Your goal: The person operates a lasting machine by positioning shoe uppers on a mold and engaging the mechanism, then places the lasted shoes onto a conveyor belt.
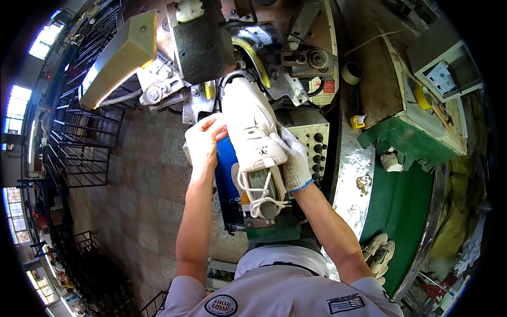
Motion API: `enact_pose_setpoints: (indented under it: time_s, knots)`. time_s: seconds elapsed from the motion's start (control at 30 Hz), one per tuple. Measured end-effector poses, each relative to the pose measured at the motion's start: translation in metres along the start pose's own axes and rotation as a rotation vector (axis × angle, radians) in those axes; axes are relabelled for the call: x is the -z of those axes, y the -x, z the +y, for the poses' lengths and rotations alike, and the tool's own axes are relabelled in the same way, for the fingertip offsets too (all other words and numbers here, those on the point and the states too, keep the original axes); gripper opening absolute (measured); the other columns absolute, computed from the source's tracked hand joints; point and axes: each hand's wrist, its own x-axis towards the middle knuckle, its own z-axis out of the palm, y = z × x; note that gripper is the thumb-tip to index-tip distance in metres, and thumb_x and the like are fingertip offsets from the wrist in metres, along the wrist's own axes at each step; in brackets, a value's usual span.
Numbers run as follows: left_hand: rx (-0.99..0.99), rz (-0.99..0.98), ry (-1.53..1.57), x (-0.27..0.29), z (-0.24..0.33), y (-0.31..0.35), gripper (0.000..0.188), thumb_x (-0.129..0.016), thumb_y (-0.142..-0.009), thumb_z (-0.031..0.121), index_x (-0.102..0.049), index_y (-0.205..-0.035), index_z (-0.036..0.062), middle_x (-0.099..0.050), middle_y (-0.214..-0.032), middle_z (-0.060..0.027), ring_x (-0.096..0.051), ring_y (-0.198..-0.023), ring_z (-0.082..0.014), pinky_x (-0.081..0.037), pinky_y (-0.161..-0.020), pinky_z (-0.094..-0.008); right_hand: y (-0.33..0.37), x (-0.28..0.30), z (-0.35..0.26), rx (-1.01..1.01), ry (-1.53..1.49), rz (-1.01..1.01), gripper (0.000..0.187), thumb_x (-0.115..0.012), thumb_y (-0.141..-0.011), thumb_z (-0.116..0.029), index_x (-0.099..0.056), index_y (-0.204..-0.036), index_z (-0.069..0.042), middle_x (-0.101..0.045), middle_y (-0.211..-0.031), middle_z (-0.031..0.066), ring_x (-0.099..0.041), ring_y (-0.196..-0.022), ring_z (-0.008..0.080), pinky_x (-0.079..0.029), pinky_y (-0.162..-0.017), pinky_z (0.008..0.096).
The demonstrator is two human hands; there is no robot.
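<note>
Head view: a white laced sneaker upper on a last (255, 138) is gripped by the gloved left hand (205, 141) and right hand (291, 158), toe pushed into the grey metal press machine (203, 45), likely needing steady seating, with a beige button panel (312, 138) close beside.

A single head-worn fisheye camera looks steeply down from above the person's own chest, so both forearms rise from the lower edge toward the middle of the frame. It sits close to the left hand (205, 138) and right hand (292, 158), which meet just below centre. Past the hands the view faces the machine (211, 42), with straight edges bending toward the dark round rim.
</note>
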Motion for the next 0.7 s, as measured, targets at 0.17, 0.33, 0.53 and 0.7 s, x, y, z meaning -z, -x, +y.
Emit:
enact_pose_setpoints:
  time_s: [0.17,0.33,0.53,0.7]
  knots:
    - [-0.013,0.036,0.139,0.009,-0.005,-0.021,0.041,-0.074,-0.089,0.001,-0.062,-0.126,-0.0111,-0.072,-0.11,-0.0206,-0.072,-0.09,-0.022,-0.06,-0.083,-0.0318,-0.027,-0.019,0.021,0.023,-0.149,0.011,0.048,-0.071,-0.095,-0.015,-0.058,-0.137,0.005,-0.066,-0.126,0.0092,-0.061,-0.106,0.0142,-0.05,-0.092,0.0278]
    - [0.013,0.064,0.012,-0.004,-0.007,0.017,0.039,-0.066,-0.097,0.009,-0.059,-0.131,-0.0098,-0.071,-0.115,-0.0178,-0.07,-0.094,-0.0185,-0.058,-0.085,-0.0301,-0.037,-0.028,0.038,0.098,-0.098,0.111,0.041,-0.073,-0.094,-0.015,-0.064,-0.13,0.003,-0.069,-0.119,0.0074,-0.062,-0.1,0.0126,-0.05,-0.088,0.0269]
    - [0.346,-0.178,0.545,-0.008,-0.061,0.042,0.037,-0.059,-0.101,0.03,-0.065,-0.123,0.0009,-0.072,-0.112,-0.0098,-0.071,-0.096,-0.0189,-0.059,-0.085,-0.032,-0.045,-0.014,0.043,0.037,-0.025,0.106,0.037,-0.073,-0.095,-0.02,-0.069,-0.123,0.004,-0.072,-0.109,0.0066,-0.063,-0.091,0.0116,-0.052,-0.082,0.0264]
    - [0.359,-0.173,0.586,-0.007,-0.075,0.035,0.037,-0.059,-0.099,0.023,-0.061,-0.127,-0.0025,-0.07,-0.116,-0.012,-0.07,-0.102,-0.0212,-0.059,-0.09,-0.0345,-0.046,-0.015,0.047,0.081,0.063,0.17,0.028,-0.073,-0.095,-0.021,-0.072,-0.109,0.003,-0.072,-0.097,0.0064,-0.067,-0.082,0.0129,-0.054,-0.073,0.0283]
